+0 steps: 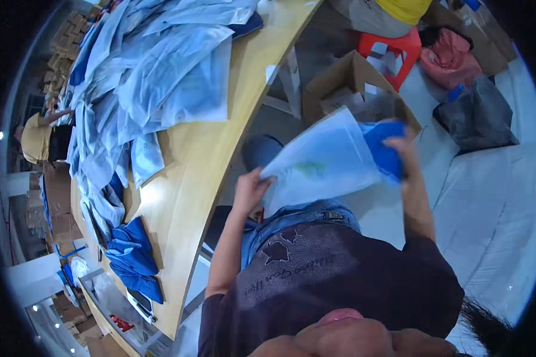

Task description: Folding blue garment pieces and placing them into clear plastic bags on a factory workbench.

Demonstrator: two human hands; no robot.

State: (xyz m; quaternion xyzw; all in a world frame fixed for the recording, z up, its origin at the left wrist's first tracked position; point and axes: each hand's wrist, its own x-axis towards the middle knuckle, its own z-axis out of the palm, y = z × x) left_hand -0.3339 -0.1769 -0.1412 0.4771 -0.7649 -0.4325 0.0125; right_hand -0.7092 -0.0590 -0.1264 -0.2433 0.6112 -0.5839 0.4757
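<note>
A frosted clear plastic bag [321,163] with a small green print is stretched out over my lap. My left hand [253,189] pinches its left edge. At the bag's right end, my right hand [404,149] grips a bright blue folded cloth [382,146], smeared by motion. The cloth's inner end meets the mouth of the bag; how far it reaches inside I cannot tell. On the table to my left lies a small pile of folded blue cloths [132,259].
A wooden table [190,178] runs along my left, heaped with bagged blue garments [155,77]. An open cardboard box [327,89], a red stool [393,53] and a dark plastic bag [479,113] stand ahead right. A person in yellow [37,140] works across the table.
</note>
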